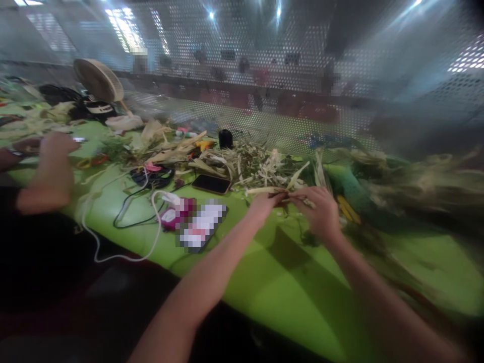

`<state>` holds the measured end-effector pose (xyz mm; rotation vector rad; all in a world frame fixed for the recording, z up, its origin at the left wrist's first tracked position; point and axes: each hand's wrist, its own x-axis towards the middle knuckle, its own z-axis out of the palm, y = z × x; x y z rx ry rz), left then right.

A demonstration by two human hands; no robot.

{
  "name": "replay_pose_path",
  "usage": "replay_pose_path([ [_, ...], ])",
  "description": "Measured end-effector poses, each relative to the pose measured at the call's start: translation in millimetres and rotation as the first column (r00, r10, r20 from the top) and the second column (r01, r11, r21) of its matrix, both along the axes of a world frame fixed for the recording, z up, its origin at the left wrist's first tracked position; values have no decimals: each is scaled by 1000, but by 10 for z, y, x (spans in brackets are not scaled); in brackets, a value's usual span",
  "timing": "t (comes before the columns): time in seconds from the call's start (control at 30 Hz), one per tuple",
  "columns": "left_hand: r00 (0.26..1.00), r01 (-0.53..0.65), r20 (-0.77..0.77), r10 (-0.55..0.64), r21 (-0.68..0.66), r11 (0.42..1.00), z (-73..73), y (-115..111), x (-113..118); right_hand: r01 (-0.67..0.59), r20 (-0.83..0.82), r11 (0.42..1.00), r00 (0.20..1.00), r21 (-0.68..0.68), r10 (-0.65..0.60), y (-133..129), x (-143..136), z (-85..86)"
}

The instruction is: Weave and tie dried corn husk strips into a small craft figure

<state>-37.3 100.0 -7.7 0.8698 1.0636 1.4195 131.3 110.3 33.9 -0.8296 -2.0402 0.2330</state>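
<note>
My left hand (264, 204) and my right hand (317, 209) meet above the green table (260, 282). Between their fingertips is a small bundle of dry plant strips (282, 195), pinched from both sides. A long pale strip (260, 190) sticks out leftward over my left hand. Just behind lies a heap of dried stalks and husks (264, 164). A dark phone (210, 184) rests left of the heap, and a second phone with a blurred, lit screen (202, 227) is nearer to my left forearm.
Cables (155, 242), a maroon pouch (176, 214) and a black coil (153, 176) lie to the left. At far left are a co-worker's arms (51, 176). A round fan (98, 80) and a perforated metal screen (272, 85) stand behind. Yellow-handled scissors (350, 209) lie right of my right hand.
</note>
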Motion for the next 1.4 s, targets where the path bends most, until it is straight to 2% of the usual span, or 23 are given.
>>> replay_pose_path([
  [0.1, 994, 94, 59, -94, 14, 995, -2, -17, 12, -6, -154, 982, 988, -191, -24, 88, 39, 4],
  [0.2, 987, 144, 76, -145, 7, 989, 18, -40, 26, -87, -273, 896, 961, -436, -40, 144, 47, -41],
  [0.3, 983, 166, 82, -164, -14, 986, 52, -66, 36, -137, -336, 824, 939, -549, -68, 162, 32, -78],
  [0.4, 984, 179, 9, -179, -11, 984, 82, -87, 34, -169, -370, 791, 926, -587, -77, 166, 11, -89],
  [0.5, 988, 130, -77, -130, -13, 991, 87, -88, 23, -193, -375, 759, 924, -622, -72, 170, -2, -82],
  [0.67, 991, -18, -134, 12, -42, 999, 66, -60, -2, -71, -262, 826, 961, -560, -95, 143, 0, -60],
  [0.8, 976, -80, -206, 75, -16, 997, 60, -48, -20, -153, -256, 838, 967, -524, 16, 58, -23, -14],
  [0.9, 949, -58, -305, 75, 67, 996, 65, -50, -16, -212, -281, 806, 958, -553, 58, 0, -51, 37],
  [1.07, 902, 101, -430, -26, 152, 983, 105, -88, 52, -222, -378, 745, 925, -629, -44, 11, -59, 58],
  [1.2, 888, 185, -453, -80, 194, 963, 131, -124, 81, -225, -410, 719, 908, -658, -91, 46, -41, 28],
  [1.27, 894, 190, -438, -94, 179, 965, 133, -131, 71, -239, -427, 711, 899, -661, -95, 35, -36, 32],
  [1.4, 920, 73, -389, -40, 72, 995, 133, -130, 36, -273, -489, 741, 868, -613, -85, -13, -34, 66],
])
